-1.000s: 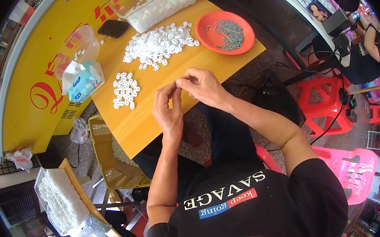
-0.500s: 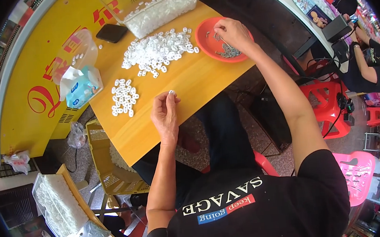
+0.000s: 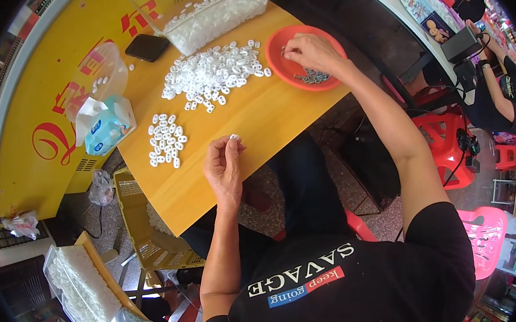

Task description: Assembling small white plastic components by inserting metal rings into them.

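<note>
My left hand point(image 3: 225, 167) holds a small white plastic piece point(image 3: 234, 137) pinched at its fingertips, above the near edge of the yellow wooden table point(image 3: 267, 120). My right hand point(image 3: 310, 51) reaches into an orange plate point(image 3: 279, 67) and touches the small grey metal parts point(image 3: 314, 77) lying in it; what it grips is too small to tell. Between the hands lies a big loose pile of white pieces point(image 3: 213, 73). A smaller, neater group of white pieces point(image 3: 166, 140) lies left of my left hand.
A clear plastic bin of white pieces point(image 3: 214, 14) stands at the table's far edge, with a black phone point(image 3: 147, 47), a clear bowl point(image 3: 96, 77) and a tissue pack point(image 3: 104, 126) to the left. Red plastic stools point(image 3: 446, 138) stand right. Another person point(image 3: 498, 97) sits far right.
My right hand left my left hand and swung out to the orange plate. My left hand stayed over the table edge with the white piece.
</note>
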Demonstrator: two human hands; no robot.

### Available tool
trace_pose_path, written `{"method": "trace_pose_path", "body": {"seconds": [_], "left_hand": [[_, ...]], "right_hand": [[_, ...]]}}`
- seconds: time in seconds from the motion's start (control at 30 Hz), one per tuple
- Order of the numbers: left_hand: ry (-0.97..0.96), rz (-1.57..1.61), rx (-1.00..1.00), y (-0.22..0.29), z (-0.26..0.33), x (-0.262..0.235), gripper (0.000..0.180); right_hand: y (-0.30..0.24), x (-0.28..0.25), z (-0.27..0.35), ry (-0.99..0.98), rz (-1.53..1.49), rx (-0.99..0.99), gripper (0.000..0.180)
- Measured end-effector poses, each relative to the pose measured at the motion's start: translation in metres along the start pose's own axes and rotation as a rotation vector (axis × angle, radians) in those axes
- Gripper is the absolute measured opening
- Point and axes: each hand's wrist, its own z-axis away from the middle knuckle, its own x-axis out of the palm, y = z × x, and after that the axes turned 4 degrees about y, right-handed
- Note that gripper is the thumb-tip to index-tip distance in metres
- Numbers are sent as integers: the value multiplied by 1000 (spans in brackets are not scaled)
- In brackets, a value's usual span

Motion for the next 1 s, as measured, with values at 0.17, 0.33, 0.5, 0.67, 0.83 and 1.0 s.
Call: {"method": "trace_pose_path", "body": {"seconds": [0.17, 0.33, 0.5, 0.67, 0.83, 1.0], "left_hand": [[-8, -1, -2, 4, 1, 1, 16], [-21, -21, -8, 2, 3, 1, 16], [-21, -5, -76, 3, 4, 1, 15], [-20, -31, -3, 2, 2, 0, 14], [-17, -24, -18, 1, 2, 1, 13], [-19, -8, -63, 2, 2, 1, 14]], "right_hand": [[0, -16, 2, 61, -53, 67, 17], [4, 1, -2, 32, 11, -8, 17], [2, 10, -2, 13, -49, -22, 16], [4, -5, 0, 100, -78, -51, 15], [4, 0, 1, 56, -31, -123, 14], [-7, 15, 2, 87, 24, -108, 17]]}}
